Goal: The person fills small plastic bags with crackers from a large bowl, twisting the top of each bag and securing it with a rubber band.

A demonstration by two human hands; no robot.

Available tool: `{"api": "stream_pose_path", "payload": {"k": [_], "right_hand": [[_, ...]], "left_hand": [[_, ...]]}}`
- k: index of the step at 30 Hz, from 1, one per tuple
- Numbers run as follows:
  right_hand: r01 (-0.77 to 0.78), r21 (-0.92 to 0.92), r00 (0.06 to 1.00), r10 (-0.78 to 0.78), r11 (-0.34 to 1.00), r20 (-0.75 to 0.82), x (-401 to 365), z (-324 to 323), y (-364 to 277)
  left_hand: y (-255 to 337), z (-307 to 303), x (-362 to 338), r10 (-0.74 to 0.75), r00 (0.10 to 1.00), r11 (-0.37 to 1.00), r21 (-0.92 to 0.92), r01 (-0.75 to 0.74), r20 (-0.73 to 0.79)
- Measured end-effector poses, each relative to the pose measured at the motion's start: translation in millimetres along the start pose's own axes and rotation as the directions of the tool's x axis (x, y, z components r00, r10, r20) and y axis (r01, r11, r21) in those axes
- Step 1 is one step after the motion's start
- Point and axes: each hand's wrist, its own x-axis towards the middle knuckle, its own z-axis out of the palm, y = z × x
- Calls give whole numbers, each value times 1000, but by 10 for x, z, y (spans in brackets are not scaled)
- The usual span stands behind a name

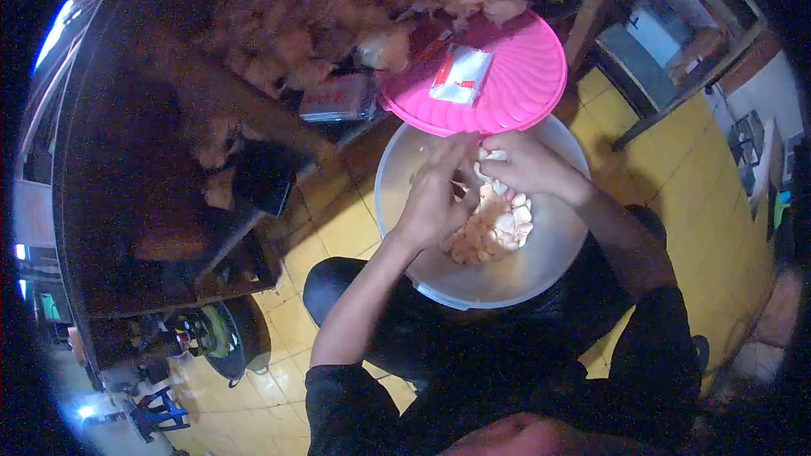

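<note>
A large translucent tub (553,249) rests at my lap, with pale, chip-like pieces (490,232) heaped at its bottom. My left hand (443,186) is over the tub's left part, its fingers bent and apart, with nothing clearly held. Across from it, my right hand (528,167) is closed on some pale pieces (490,165) near the tub's far rim. Just beyond both hands lies a round pink lid (528,76), overlapping that rim. On the lid is a stack of clear plastic packets (461,74) with red and white print.
A dark table (152,194) at the left and top holds a big heap of pale pieces (296,21) and a plastic-wrapped pack (340,100). A wooden-framed piece of furniture (667,110) stands upper right. A dark pan (228,342) is lower left, above yellow floor tiles (710,203).
</note>
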Motion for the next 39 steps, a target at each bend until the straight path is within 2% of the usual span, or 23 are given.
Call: {"api": "stream_pose_path", "payload": {"k": [2,4,5,6,8,9,10,12,13,14,18,21,23,26,28,30,31,32,34,36,37,38,39], "right_hand": [[-11,-83,1000,10,996,-12,-4,-6,3],[282,-357,958,-284,891,47,20,2,99],[283,-360,958,-283,889,53,48,11,147],[396,-308,912,-408,865,26,81,20,150],[513,-264,848,-529,817,10,87,11,115],[282,41,959,-282,959,-8,9,-3,-20],[-5,334,998,-15,943,56,-30,-1,-102],[9,432,997,-41,902,66,30,31,26],[22,534,996,-63,845,59,69,47,101],[20,526,995,-66,850,69,98,62,152],[31,380,995,-66,924,80,185,187,258],[1,335,994,36,942,-105,165,310,256],[-36,453,999,33,891,13,163,274,159],[-216,638,976,159,739,146,64,287,-34],[-52,561,974,-81,826,210,84,265,-28],[-49,577,989,-42,815,144,69,353,12],[146,250,980,-174,957,95,103,335,97],[326,-113,943,-316,938,101,133,330,149],[292,-102,956,-288,951,51,126,421,88],[255,-92,966,-257,963,-7,134,486,108],[248,-284,962,-269,926,-40,169,497,174],[227,-466,955,-290,855,-67,200,494,212],[230,-470,956,-288,852,-54,217,468,188]], "left_hand": [[57,2,-24,25,993,999,-39,-21,118],[-46,41,-15,114,992,989,91,-119,61],[-118,64,-14,206,978,954,222,-203,9],[-185,73,-5,202,979,955,220,-197,-1],[-291,75,19,184,979,982,48,-181,-83],[-309,63,15,181,978,983,47,-177,-101],[-324,46,5,128,989,988,93,-121,-77],[-332,27,-27,66,995,989,137,-56,-73],[-311,36,-34,-31,998,999,-37,29,-48],[-287,47,-42,-119,993,971,-208,116,-4],[-178,94,-119,-22,999,995,-99,18,-38],[-197,146,-142,-41,995,980,-197,22,-88],[-420,156,-92,279,937,956,150,-251,-211],[-421,27,-117,52,974,998,38,-45,-219],[-427,13,-139,-4,972,1000,2,4,-235],[-464,47,-172,122,949,982,174,-73,-291],[-462,54,-189,113,946,984,166,-64,-304],[-464,61,-197,-4,967,1000,22,10,-254],[-406,4,-220,-129,973,986,-128,105,-192],[-387,-73,-201,-372,924,765,-533,362,93],[-419,-111,-182,-376,922,758,-542,362,89],[-456,-162,-165,-243,965,953,-208,219,-97],[-452,-221,-175,-48,975,979,181,89,-217]]}}
